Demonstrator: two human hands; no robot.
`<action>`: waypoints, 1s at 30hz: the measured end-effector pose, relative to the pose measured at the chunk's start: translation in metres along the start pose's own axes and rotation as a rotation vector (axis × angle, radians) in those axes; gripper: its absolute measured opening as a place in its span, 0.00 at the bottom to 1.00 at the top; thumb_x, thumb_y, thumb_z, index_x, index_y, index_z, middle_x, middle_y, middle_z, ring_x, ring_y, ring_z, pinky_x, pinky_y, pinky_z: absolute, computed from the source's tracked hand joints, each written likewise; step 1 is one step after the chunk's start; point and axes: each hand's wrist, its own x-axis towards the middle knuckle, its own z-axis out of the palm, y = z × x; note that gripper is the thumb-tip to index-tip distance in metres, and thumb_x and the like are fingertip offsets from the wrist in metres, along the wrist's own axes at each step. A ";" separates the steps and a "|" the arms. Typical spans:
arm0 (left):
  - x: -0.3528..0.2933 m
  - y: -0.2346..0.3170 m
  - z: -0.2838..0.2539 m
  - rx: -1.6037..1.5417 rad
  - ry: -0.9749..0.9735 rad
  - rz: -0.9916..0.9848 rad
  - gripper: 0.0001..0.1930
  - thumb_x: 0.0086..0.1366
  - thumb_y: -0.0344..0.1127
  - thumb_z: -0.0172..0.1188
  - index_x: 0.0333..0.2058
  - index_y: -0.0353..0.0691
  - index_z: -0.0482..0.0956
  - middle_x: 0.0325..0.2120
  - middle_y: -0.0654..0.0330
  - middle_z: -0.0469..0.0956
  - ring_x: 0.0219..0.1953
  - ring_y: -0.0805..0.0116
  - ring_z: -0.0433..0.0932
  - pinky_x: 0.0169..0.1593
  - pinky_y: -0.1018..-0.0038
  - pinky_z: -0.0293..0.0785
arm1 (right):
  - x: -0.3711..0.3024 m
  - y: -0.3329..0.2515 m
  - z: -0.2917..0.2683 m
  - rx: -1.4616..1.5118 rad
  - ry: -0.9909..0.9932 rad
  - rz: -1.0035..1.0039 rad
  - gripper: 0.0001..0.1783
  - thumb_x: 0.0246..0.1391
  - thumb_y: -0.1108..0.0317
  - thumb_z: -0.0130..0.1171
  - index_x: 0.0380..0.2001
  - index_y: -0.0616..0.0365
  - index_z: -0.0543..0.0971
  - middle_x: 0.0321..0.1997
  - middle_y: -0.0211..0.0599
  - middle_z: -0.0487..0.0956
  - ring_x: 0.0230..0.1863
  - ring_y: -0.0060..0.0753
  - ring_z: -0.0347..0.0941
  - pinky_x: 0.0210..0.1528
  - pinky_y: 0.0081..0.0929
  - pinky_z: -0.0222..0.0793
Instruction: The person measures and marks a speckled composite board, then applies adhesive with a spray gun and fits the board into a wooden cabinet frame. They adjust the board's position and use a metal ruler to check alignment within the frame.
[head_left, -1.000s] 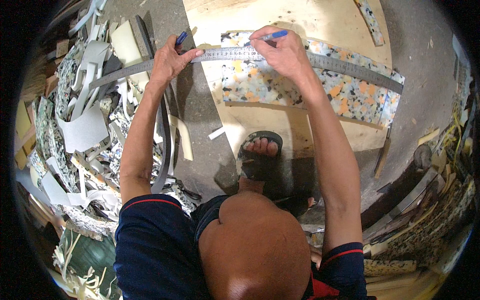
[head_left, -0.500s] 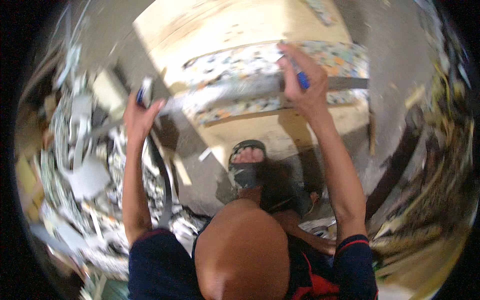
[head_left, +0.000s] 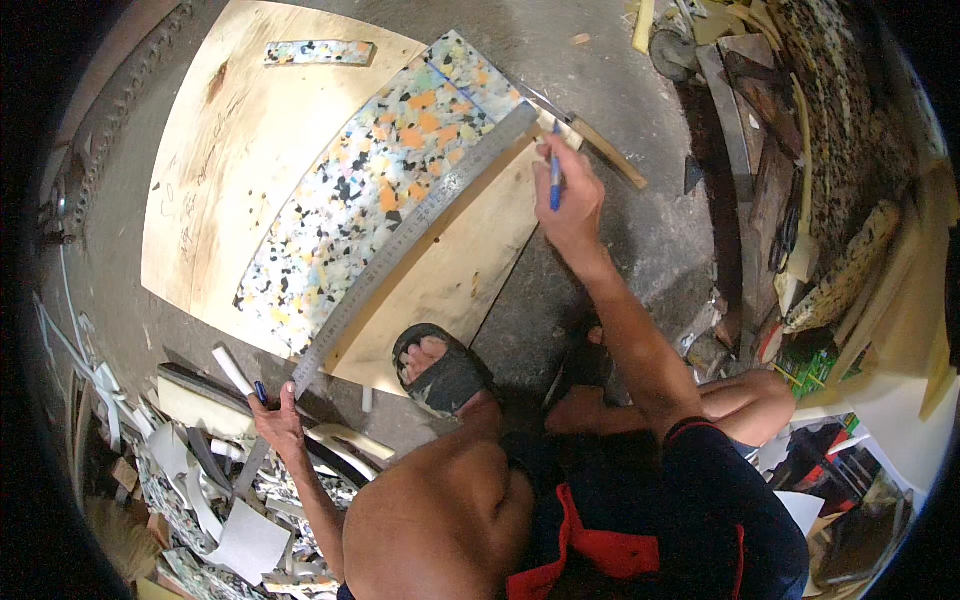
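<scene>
A slab of speckled multicoloured foam point(head_left: 370, 180) lies slantwise on a plywood board point(head_left: 200, 220). Along its near long edge runs a long metal ruler point(head_left: 400, 240). My left hand point(head_left: 282, 428) is closed around the ruler's lower end, beyond the board. A blue pen-like piece point(head_left: 261, 391) shows at its fingers, and a white stick point(head_left: 233, 370) sticks up beside them. By the ruler's upper end, my right hand point(head_left: 572, 195) pinches a blue pen point(head_left: 555, 180) held upright. A blue line point(head_left: 450, 82) crosses the slab near its far right end.
A wooden-handled tool point(head_left: 610, 150) with a thin blade touches the board's right corner. A small foam strip point(head_left: 320, 52) rests on the board. Foam scraps point(head_left: 245, 540) pile up at the left. Stacked foam and boards point(head_left: 840, 270) line the right side. My sandalled foot point(head_left: 440, 365) overlaps the board's near edge.
The view has turned, so slab and ruler now slant up to the right. The ruler has gone from across the slab to its near edge. My right hand has shifted off the ruler, pen still held.
</scene>
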 end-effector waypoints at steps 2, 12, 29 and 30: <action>0.000 -0.001 0.003 -0.008 0.003 0.000 0.28 0.58 0.49 0.76 0.34 0.33 0.69 0.19 0.64 0.66 0.25 0.66 0.61 0.29 0.66 0.65 | 0.011 0.017 0.007 0.025 0.065 0.054 0.23 0.55 0.79 0.63 0.56 0.63 0.77 0.44 0.49 0.83 0.45 0.47 0.82 0.49 0.36 0.77; 0.000 -0.004 0.007 0.057 0.024 -0.019 0.29 0.57 0.52 0.76 0.34 0.34 0.69 0.21 0.63 0.68 0.26 0.65 0.63 0.31 0.66 0.67 | 0.047 0.038 0.041 0.157 0.020 0.345 0.25 0.55 0.76 0.64 0.58 0.60 0.77 0.47 0.44 0.85 0.46 0.30 0.82 0.50 0.29 0.77; -0.001 -0.007 0.005 0.202 -0.036 -0.074 0.35 0.52 0.61 0.77 0.35 0.31 0.73 0.21 0.51 0.77 0.24 0.59 0.74 0.32 0.61 0.74 | 0.065 0.026 0.029 -0.371 -0.215 0.080 0.24 0.55 0.73 0.65 0.57 0.54 0.80 0.50 0.44 0.85 0.49 0.39 0.82 0.53 0.35 0.76; -0.001 -0.004 0.004 0.193 -0.056 -0.099 0.36 0.51 0.63 0.77 0.34 0.32 0.72 0.21 0.51 0.77 0.24 0.57 0.75 0.32 0.60 0.74 | 0.066 0.012 0.030 -0.326 -0.191 -0.081 0.23 0.56 0.73 0.64 0.57 0.55 0.80 0.50 0.45 0.85 0.49 0.40 0.82 0.53 0.35 0.76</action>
